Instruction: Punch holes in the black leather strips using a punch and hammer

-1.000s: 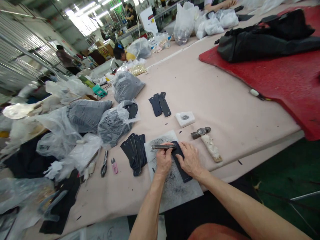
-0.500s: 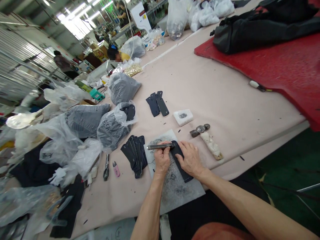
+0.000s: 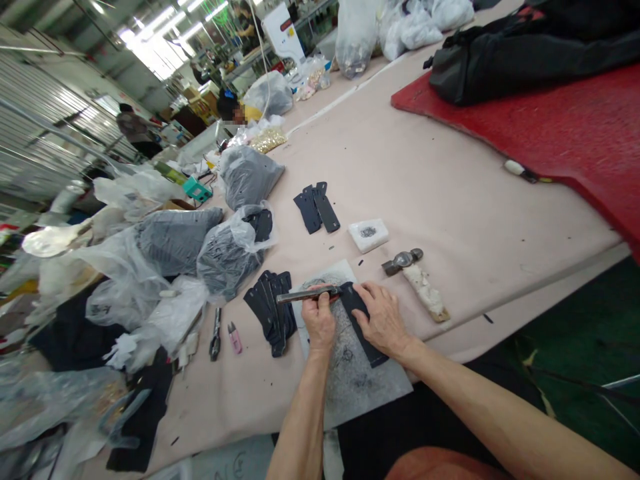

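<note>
My left hand (image 3: 320, 323) is closed around a metal punch (image 3: 303, 295), which lies nearly level and points left. Its other end is beside the top of a dark strip (image 3: 369, 341). My right hand (image 3: 384, 319) presses that strip down, thumb on its face and fingers along its far edge. Under both lies a worn grey board (image 3: 350, 393), marked all over with dark scuffs. Right of my hands rests a ball-peen hammer (image 3: 417, 283) with a wrapped handle. A white block (image 3: 369, 236) with a dark smudge sits just beyond.
Left of the board lies a fanned stack of dark strips (image 3: 273, 313), near pink thread snips (image 3: 235, 339) and a dark-handled tool (image 3: 215, 335). More strips (image 3: 317, 208) lie farther back. Filled plastic bags (image 3: 235, 257) crowd the left. A red sheet (image 3: 560, 120) bears a black bag (image 3: 525, 63).
My left hand has shifted slightly left and tilted the punch, so its end has moved off the strip's top. My right hand stays on the strip. The whole view has shifted a little.
</note>
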Demonstrator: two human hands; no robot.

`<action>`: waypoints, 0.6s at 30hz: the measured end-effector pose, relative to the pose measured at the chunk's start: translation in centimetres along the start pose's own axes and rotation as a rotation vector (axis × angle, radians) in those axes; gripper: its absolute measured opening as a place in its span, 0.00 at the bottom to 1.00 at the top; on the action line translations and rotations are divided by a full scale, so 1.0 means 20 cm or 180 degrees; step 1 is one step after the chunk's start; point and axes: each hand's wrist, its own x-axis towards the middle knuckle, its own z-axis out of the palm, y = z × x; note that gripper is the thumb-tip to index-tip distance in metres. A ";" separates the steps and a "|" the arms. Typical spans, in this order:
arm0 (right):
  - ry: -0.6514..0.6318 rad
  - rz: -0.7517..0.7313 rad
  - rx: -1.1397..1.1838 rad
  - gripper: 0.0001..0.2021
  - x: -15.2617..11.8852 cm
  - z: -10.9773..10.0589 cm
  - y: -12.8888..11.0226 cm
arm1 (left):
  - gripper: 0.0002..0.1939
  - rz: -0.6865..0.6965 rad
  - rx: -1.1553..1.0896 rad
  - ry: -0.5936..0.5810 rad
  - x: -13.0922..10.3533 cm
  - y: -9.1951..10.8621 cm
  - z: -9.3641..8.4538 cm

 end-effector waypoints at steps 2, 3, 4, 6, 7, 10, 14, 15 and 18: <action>0.0040 -0.0015 0.0020 0.23 0.00 0.00 0.00 | 0.11 0.0031 0.0014 -0.0022 -0.03 -0.01 -0.01; 0.0066 -0.0017 0.0035 0.22 0.00 0.01 0.00 | 0.11 0.0062 0.0032 -0.0052 -0.04 -0.01 -0.01; 0.0093 -0.0018 0.0051 0.21 0.00 0.01 0.00 | 0.11 0.0101 0.0062 -0.0095 -0.05 -0.01 -0.01; 0.0134 -0.0003 0.0071 0.20 0.00 0.02 0.00 | 0.10 0.0186 0.0154 -0.0217 -0.05 0.00 -0.01; 0.0136 0.0004 0.0066 0.20 0.00 0.02 0.00 | 0.10 0.0227 0.0210 -0.0290 -0.05 0.00 0.00; 0.0134 0.0009 0.0027 0.20 0.00 0.01 0.00 | 0.09 0.0397 0.0381 -0.0419 -0.03 0.02 0.02; 0.0131 -0.0004 0.0045 0.19 0.00 0.01 0.00 | 0.08 0.0579 0.0605 -0.0501 -0.01 0.05 0.03; 0.0131 -0.0005 0.0057 0.19 0.00 0.01 0.00 | 0.08 0.0596 0.0626 -0.0513 -0.01 0.05 0.03; 0.0143 0.0005 0.0073 0.19 0.00 0.01 0.00 | 0.08 0.0613 0.0631 -0.0528 -0.01 0.05 0.03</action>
